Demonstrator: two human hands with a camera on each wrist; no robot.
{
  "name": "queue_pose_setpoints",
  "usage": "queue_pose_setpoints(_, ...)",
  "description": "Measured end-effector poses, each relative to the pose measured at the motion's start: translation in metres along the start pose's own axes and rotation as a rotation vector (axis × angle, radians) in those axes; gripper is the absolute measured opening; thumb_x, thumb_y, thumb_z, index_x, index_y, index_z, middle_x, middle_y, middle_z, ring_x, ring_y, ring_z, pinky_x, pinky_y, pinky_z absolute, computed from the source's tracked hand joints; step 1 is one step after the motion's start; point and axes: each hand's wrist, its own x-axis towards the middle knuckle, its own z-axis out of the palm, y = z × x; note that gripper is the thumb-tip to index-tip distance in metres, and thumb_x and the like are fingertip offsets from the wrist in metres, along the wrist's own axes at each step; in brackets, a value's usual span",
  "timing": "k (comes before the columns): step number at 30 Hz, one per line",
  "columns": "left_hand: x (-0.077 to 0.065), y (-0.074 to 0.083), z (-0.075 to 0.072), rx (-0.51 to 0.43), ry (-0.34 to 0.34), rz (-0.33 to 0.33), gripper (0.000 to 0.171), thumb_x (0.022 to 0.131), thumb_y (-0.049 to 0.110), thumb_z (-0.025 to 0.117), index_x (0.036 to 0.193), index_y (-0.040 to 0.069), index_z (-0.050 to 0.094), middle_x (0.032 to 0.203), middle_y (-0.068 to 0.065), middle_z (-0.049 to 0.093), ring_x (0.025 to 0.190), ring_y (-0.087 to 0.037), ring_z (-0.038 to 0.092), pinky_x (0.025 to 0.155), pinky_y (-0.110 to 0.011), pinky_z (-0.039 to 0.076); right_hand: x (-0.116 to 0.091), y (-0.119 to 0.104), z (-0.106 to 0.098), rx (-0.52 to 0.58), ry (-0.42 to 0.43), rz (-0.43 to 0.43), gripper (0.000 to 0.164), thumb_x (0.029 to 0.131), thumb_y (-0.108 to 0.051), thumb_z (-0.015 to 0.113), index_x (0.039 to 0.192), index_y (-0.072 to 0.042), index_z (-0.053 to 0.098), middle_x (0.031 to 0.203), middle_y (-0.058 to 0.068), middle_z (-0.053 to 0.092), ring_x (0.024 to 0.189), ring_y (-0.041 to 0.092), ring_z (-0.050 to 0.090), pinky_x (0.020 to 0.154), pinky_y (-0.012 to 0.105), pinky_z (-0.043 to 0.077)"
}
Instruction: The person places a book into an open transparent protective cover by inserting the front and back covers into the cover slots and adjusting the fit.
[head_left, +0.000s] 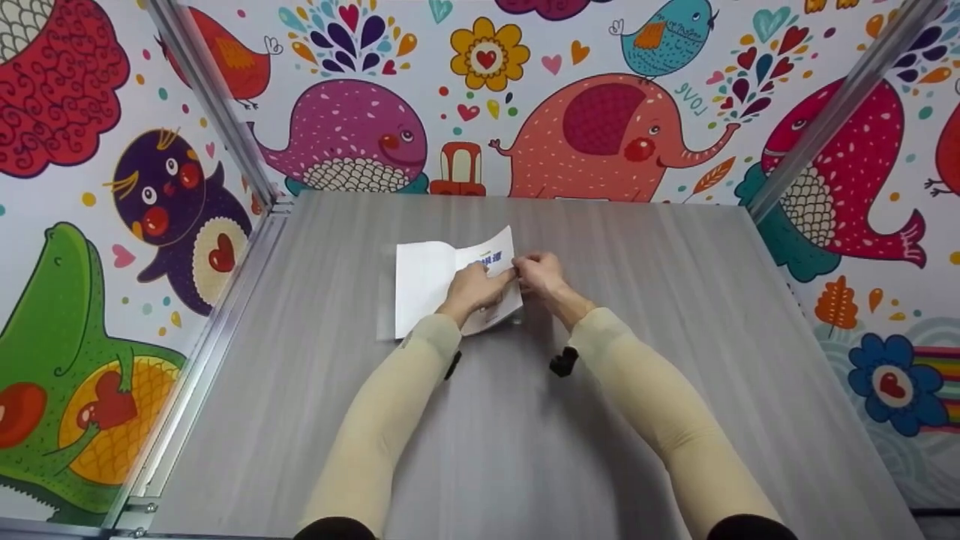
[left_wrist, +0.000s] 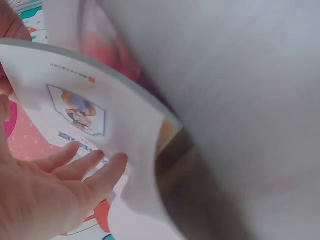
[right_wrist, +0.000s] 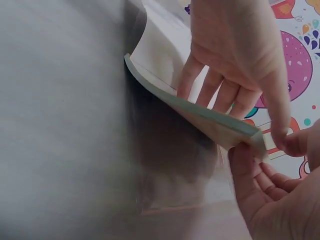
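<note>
A thin book (head_left: 424,277) lies spread out, its left side flat and white, its right side lifted and curved. Printed on the raised page (left_wrist: 77,110) are a small framed picture and blue lettering. My left hand (head_left: 474,289) rests on that page with its fingers extended. At the page's right edge my right hand (head_left: 541,274) pinches the lifted pages between thumb and fingers. In the right wrist view the tip of the left thumb meets the right thumb near the book's corner. A clear plastic sheet (right_wrist: 185,202) shows under the raised part.
The book lies on a grey wood-grain table (head_left: 480,450). Metal rails (head_left: 202,360) run along the table's left side. Behind and beside it stand walls with cartoon animals, such as an elephant (head_left: 592,142).
</note>
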Motion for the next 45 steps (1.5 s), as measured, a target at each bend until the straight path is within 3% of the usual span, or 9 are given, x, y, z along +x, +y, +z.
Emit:
queue_pose_setpoints(2, -0.012, 0.009, -0.010, -0.036, 0.007, -0.022, 0.091, 0.102, 0.066, 0.065, 0.157, -0.006, 0.058, 0.150, -0.025, 0.070, 0.124, -0.035, 0.069, 0.112, -0.046, 0.059, -0.002, -0.001, 0.002, 0.059, 0.003, -0.011, 0.036, 0.108, -0.018, 0.061, 0.132, 0.007, 0.072, 0.096, 0.006, 0.068, 0.080, 0.015, 0.068, 0.069, 0.028, 0.061)
queue_pose_setpoints(5, -0.021, 0.016, -0.018, -0.047, 0.039, -0.034, 0.086, 0.099, 0.065, 0.070, 0.149, -0.005, 0.063, 0.139, -0.021, 0.073, 0.112, -0.029, 0.069, 0.093, -0.038, 0.062, -0.005, -0.002, 0.006, 0.141, -0.007, -0.014, 0.034, 0.109, -0.018, 0.061, 0.132, 0.005, 0.072, 0.090, 0.003, 0.067, 0.075, 0.015, 0.070, 0.064, 0.028, 0.062)
queue_pose_setpoints(8, -0.026, 0.018, -0.024, -0.061, 0.060, -0.045, 0.073, 0.097, 0.059, 0.072, 0.136, -0.003, 0.068, 0.128, -0.019, 0.075, 0.100, -0.024, 0.069, 0.074, -0.031, 0.059, -0.009, -0.005, 0.010, 0.202, -0.047, -0.006, 0.034, 0.111, -0.019, 0.061, 0.133, 0.004, 0.071, 0.090, 0.002, 0.069, 0.077, 0.016, 0.073, 0.066, 0.030, 0.064)
queue_pose_setpoints(10, -0.027, 0.018, -0.029, -0.079, 0.069, -0.053, 0.064, 0.097, 0.055, 0.073, 0.127, -0.002, 0.071, 0.124, -0.018, 0.076, 0.095, -0.023, 0.069, 0.069, -0.030, 0.061, -0.009, -0.006, 0.013, 0.233, -0.084, -0.001, 0.034, 0.111, -0.020, 0.061, 0.134, 0.004, 0.071, 0.091, 0.001, 0.071, 0.079, 0.016, 0.075, 0.068, 0.031, 0.065)
queue_pose_setpoints(17, -0.027, 0.009, -0.046, -0.291, 0.058, -0.043, 0.040, 0.101, 0.037, 0.073, 0.107, -0.002, 0.080, 0.110, -0.012, 0.076, 0.092, -0.021, 0.075, 0.076, -0.037, 0.071, -0.012, -0.010, 0.021, 0.341, -0.194, 0.040, 0.035, 0.111, -0.021, 0.064, 0.138, 0.000, 0.072, 0.099, 0.003, 0.082, 0.088, 0.018, 0.082, 0.076, 0.032, 0.069)
queue_pose_setpoints(22, -0.029, -0.003, -0.052, -0.521, 0.025, -0.034, 0.027, 0.101, 0.025, 0.069, 0.091, 0.003, 0.082, 0.087, -0.002, 0.078, 0.081, -0.012, 0.076, 0.071, -0.030, 0.069, -0.015, -0.010, 0.030, 0.311, -0.243, 0.079, 0.033, 0.111, -0.024, 0.065, 0.135, -0.002, 0.072, 0.125, 0.014, 0.079, 0.105, 0.025, 0.081, 0.088, 0.038, 0.069)
queue_pose_setpoints(27, -0.028, -0.014, -0.052, -0.618, -0.026, -0.043, 0.023, 0.097, 0.017, 0.066, 0.080, 0.010, 0.079, 0.079, 0.006, 0.076, 0.078, -0.007, 0.074, 0.071, -0.027, 0.068, -0.016, -0.005, 0.039, 0.284, -0.254, 0.115, 0.033, 0.112, -0.026, 0.065, 0.135, -0.003, 0.066, 0.144, 0.023, 0.073, 0.124, 0.035, 0.077, 0.097, 0.043, 0.069)
queue_pose_setpoints(37, -0.028, -0.026, -0.058, -0.760, -0.118, -0.107, 0.019, 0.099, 0.011, 0.065, 0.088, 0.012, 0.080, 0.086, 0.004, 0.078, 0.082, -0.007, 0.075, 0.073, -0.025, 0.064, -0.021, -0.003, 0.045, 0.322, -0.232, 0.081, 0.028, 0.105, -0.021, 0.078, 0.124, -0.004, 0.067, 0.116, 0.010, 0.076, 0.112, 0.034, 0.078, 0.115, 0.062, 0.059)
queue_pose_setpoints(45, -0.028, -0.030, -0.059, -0.776, -0.114, -0.100, 0.017, 0.100, 0.010, 0.065, 0.091, 0.009, 0.079, 0.083, 0.005, 0.075, 0.082, -0.008, 0.074, 0.073, -0.024, 0.065, -0.021, -0.002, 0.047, 0.294, -0.186, 0.060, 0.020, 0.103, -0.021, 0.080, 0.115, -0.009, 0.068, 0.104, 0.003, 0.075, 0.092, 0.020, 0.077, 0.098, 0.052, 0.066)
